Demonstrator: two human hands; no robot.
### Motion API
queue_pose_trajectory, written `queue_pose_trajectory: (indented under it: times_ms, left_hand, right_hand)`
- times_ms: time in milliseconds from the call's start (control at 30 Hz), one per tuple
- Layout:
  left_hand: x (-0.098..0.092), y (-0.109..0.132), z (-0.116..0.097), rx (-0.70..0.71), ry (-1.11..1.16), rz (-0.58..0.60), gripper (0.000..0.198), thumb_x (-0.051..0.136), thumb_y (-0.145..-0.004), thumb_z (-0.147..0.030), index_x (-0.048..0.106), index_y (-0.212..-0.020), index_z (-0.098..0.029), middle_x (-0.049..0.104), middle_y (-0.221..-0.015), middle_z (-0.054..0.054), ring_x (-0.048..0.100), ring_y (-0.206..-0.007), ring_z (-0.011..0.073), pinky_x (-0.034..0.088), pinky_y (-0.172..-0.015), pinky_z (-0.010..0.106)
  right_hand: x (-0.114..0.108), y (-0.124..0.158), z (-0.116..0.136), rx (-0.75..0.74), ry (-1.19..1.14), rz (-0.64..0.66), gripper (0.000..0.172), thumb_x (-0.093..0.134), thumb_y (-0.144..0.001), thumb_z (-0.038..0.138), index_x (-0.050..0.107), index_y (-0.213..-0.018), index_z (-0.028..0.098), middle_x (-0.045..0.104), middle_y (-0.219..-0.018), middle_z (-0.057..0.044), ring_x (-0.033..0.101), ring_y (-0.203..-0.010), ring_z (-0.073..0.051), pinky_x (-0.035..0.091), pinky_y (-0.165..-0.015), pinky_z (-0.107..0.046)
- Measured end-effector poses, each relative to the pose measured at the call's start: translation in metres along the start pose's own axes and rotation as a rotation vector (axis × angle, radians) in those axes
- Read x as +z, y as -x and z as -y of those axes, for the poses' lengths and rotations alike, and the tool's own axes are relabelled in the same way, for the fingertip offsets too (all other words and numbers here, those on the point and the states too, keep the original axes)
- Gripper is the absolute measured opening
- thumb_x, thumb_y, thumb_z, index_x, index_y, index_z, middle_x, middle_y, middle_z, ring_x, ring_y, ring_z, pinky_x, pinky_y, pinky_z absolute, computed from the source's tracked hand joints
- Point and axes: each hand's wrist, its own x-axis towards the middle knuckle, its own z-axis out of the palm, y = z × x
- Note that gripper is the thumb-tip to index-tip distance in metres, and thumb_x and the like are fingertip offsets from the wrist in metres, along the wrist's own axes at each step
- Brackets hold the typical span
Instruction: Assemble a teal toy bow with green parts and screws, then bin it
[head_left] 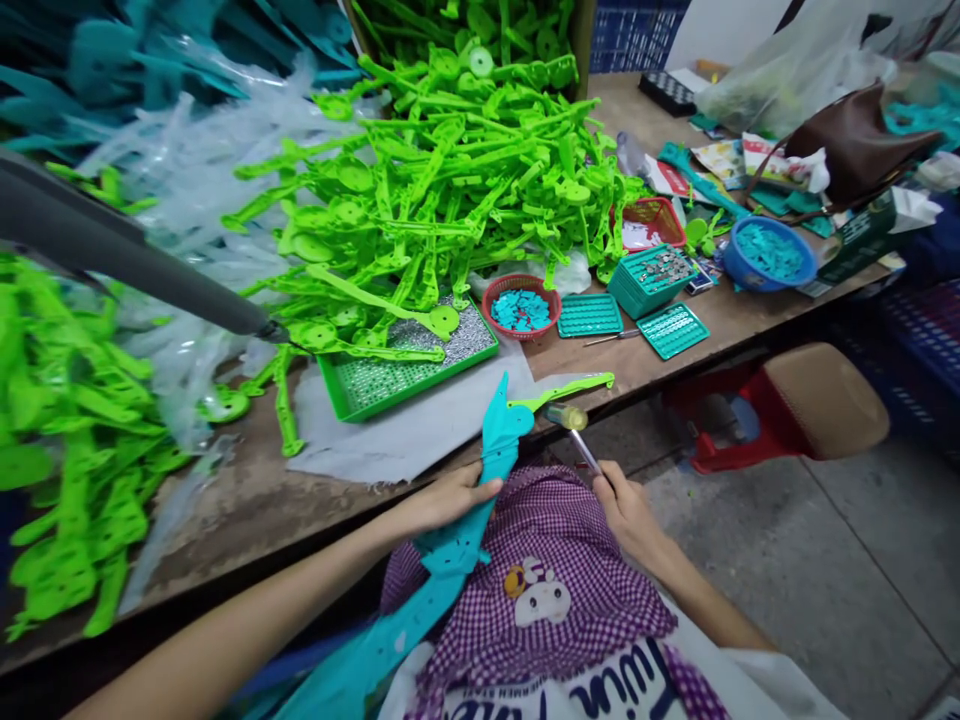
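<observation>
A long turquoise plastic part (pixel 442 560) slants up from the lower left across the lap, and my left hand (pixel 454 495) is wrapped round its upper section. At its top end a thin green plastic piece (pixel 574 386) sticks out to the right. My right hand (pixel 621 500) is closed on the metal handle of a small hammer (pixel 568 415), whose yellowish head lies close to the green piece; whether they touch is unclear. Beyond the hands, a green tray (pixel 352 405) of small metal pieces rests on a grey cloth (pixel 397 450).
Green parts (pixel 450 180) are heaped across the table, with more at the left. A dark bar (pixel 135 240) crosses the left side. A red basket (pixel 517 335), turquoise trays (pixel 649 285) and a blue bowl (pixel 772 265) stand to the right. A red stool (pixel 757 420) is on the floor.
</observation>
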Motion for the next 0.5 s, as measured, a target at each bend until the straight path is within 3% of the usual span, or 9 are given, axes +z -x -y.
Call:
queue_pose_trajectory:
  times_ms: [133, 233, 400, 500]
  left_hand:
    - [0.005, -0.005, -0.004, -0.002, -0.08, 0.05, 0.064, 0.067, -0.06, -0.075, 0.051, -0.091, -0.021, 0.067, -0.072, 0.004, 0.064, -0.067, 0.0253, 0.052, -0.06, 0.037]
    - [0.006, -0.006, -0.004, 0.031, -0.09, 0.041, 0.067, 0.066, -0.059, -0.077, 0.05, -0.094, -0.021, 0.066, -0.071, 0.003, 0.065, -0.069, 0.026, 0.052, -0.06, 0.036]
    - [0.008, -0.002, -0.012, -0.028, -0.012, 0.091, 0.072, 0.069, -0.056, -0.076, 0.049, -0.099, -0.021, 0.065, -0.069, 0.001, 0.064, -0.066, 0.0245, 0.049, -0.057, 0.034]
    - [0.007, -0.003, -0.018, 0.012, -0.056, 0.078, 0.067, 0.07, -0.056, -0.075, 0.05, -0.089, -0.021, 0.065, -0.07, 0.001, 0.063, -0.066, 0.0228, 0.049, -0.057, 0.033]
  right_hand:
    - [0.0, -0.009, -0.005, -0.025, 0.135, 0.051, 0.032, 0.029, -0.097, 0.038, 0.058, -0.089, 0.025, 0.064, -0.066, -0.001, 0.065, -0.061, -0.02, 0.04, -0.056, -0.025]
    - [-0.011, -0.013, -0.007, -0.066, 0.175, 0.015, 0.034, 0.03, -0.099, 0.037, 0.059, -0.087, 0.024, 0.069, -0.075, -0.004, 0.067, -0.067, -0.02, 0.044, -0.06, -0.026]
    - [-0.017, -0.012, -0.011, -0.143, 0.125, -0.111, 0.036, 0.033, -0.099, 0.037, 0.064, -0.106, 0.02, 0.074, -0.089, -0.009, 0.071, -0.075, -0.021, 0.053, -0.067, -0.029]
    - [-0.013, -0.013, -0.011, -0.162, 0.126, -0.057, 0.038, 0.035, -0.099, 0.037, 0.065, -0.113, 0.019, 0.076, -0.098, -0.011, 0.073, -0.079, -0.024, 0.056, -0.069, -0.032]
